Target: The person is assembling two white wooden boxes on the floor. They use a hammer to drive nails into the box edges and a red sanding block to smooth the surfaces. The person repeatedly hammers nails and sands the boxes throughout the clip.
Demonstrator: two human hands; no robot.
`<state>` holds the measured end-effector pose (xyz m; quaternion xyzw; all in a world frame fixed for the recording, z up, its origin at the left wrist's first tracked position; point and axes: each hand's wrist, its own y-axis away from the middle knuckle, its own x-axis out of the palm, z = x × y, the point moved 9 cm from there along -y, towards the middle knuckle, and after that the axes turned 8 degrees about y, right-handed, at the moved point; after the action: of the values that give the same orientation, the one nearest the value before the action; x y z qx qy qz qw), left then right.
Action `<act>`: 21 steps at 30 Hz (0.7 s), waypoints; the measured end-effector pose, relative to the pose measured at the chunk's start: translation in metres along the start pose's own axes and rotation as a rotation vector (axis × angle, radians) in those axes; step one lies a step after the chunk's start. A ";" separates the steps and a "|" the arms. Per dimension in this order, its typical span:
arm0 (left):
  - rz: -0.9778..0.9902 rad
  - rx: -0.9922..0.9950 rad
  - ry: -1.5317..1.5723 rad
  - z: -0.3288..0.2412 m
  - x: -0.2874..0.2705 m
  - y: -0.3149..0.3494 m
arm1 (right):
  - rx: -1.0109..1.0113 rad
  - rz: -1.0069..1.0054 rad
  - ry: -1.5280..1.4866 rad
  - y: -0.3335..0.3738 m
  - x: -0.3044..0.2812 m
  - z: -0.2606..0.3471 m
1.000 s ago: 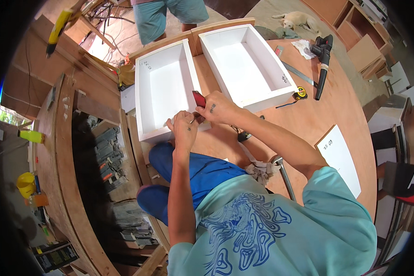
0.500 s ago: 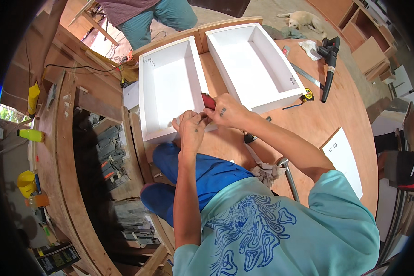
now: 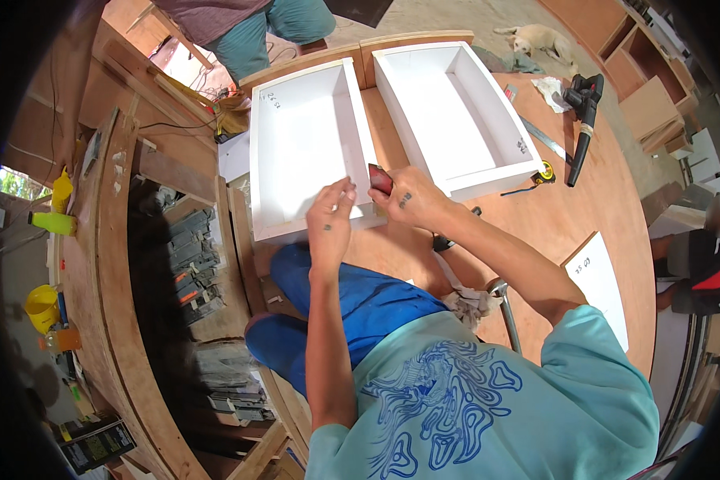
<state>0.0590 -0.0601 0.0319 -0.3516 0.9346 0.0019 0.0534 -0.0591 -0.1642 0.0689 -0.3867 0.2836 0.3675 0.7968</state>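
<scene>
My right hand [image 3: 414, 196] is closed around a small dark-red hand tool [image 3: 381, 179]; its exact kind is hard to make out. The tool stands over the near end of the right side wall of a white open box [image 3: 360, 120]. Close by on the left, my left hand [image 3: 329, 220] is raised over that box's near right corner with thumb and fingertips drawn together. Whether something small is pinched there cannot be seen. A second white open box [image 3: 496, 178] lies to the right, just beyond my right hand.
On the wooden table [image 3: 488, 232] lie a tape measure [image 3: 546, 172], a black blower-like power tool [image 3: 585, 120], a metal rule [image 3: 542, 138] and a white panel [image 3: 600, 280]. A clamp [image 3: 506, 308] and a rag [image 3: 474, 304] sit near my right forearm. Another person [image 3: 248, 32] stands beyond; a dog [image 3: 536, 42] lies behind.
My hands have separated: the left fingertips, which met the right hand by the box corner, are now apart from it. The view has shifted slightly, and a person's legs appear at the right.
</scene>
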 end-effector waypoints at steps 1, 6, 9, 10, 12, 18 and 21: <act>0.001 0.010 -0.018 -0.015 -0.006 0.000 | 0.006 0.001 -0.013 0.000 0.002 0.001; 0.306 0.099 0.222 -0.076 0.026 -0.003 | 0.063 0.020 -0.045 -0.001 0.010 -0.007; 0.445 0.108 0.269 -0.078 0.048 -0.004 | 0.056 0.047 -0.071 0.001 0.010 -0.006; 0.444 0.075 0.284 -0.078 0.052 -0.004 | 0.052 0.039 -0.082 0.001 0.008 -0.004; 0.440 0.031 0.292 -0.075 0.058 -0.008 | 0.048 0.023 -0.114 0.001 0.008 -0.003; 0.433 0.053 0.252 -0.062 0.066 -0.007 | -0.015 -0.027 -0.037 0.001 0.010 0.000; 0.487 0.018 0.307 -0.061 0.069 -0.007 | -0.055 -0.036 -0.060 0.004 0.013 -0.004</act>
<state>0.0065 -0.1135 0.0859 -0.1127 0.9886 -0.0469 -0.0879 -0.0561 -0.1609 0.0555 -0.4023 0.2423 0.3723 0.8005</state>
